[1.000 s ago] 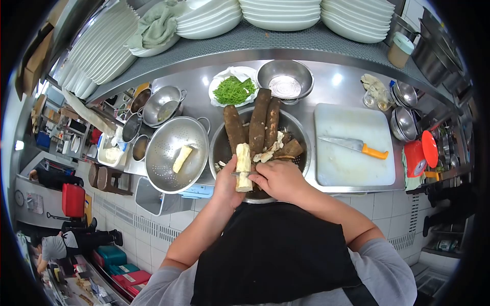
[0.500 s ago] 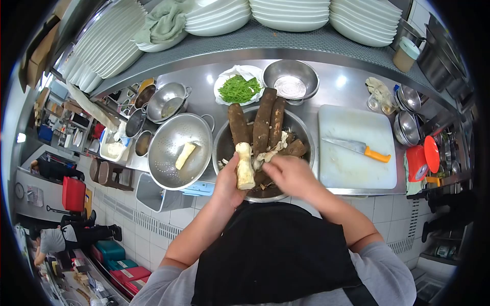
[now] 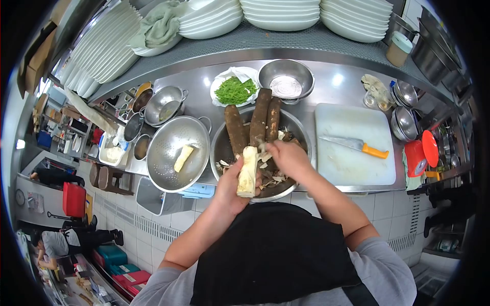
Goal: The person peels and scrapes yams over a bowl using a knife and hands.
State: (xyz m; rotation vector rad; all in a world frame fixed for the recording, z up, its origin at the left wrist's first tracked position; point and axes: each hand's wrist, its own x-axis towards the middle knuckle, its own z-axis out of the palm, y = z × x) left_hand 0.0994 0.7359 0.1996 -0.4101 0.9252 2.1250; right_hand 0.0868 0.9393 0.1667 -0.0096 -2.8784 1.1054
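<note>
My left hand [image 3: 232, 186] is closed around a peeled, pale root [image 3: 248, 172], which looks like cassava or yam, held upright over the near side of a metal bowl [image 3: 291, 189]. My right hand [image 3: 287, 157] is closed just right of the root's upper end. At its fingertips is a small, blurred metal tool [image 3: 262, 145] that looks like a peeler. Three brown unpeeled roots [image 3: 261, 120] lean in the bowl, with loose peelings [image 3: 271, 179] around them. Another peeled piece [image 3: 183, 158] lies in the perforated colander [image 3: 166, 136] on the left.
Right of the bowl, a knife with an orange handle [image 3: 375, 151] rests on a white cutting board [image 3: 352, 168]. Behind stand a plate of green vegetables [image 3: 236, 91] and an empty metal bowl [image 3: 286, 76]. A shelf [image 3: 286, 43] with stacked plates overhangs the counter. Another person [image 3: 61, 242] works at far left.
The root in my left hand has turned, and more pale flesh faces me. My right hand has moved up and slightly right, toward the root's far end. The view has shifted slightly.
</note>
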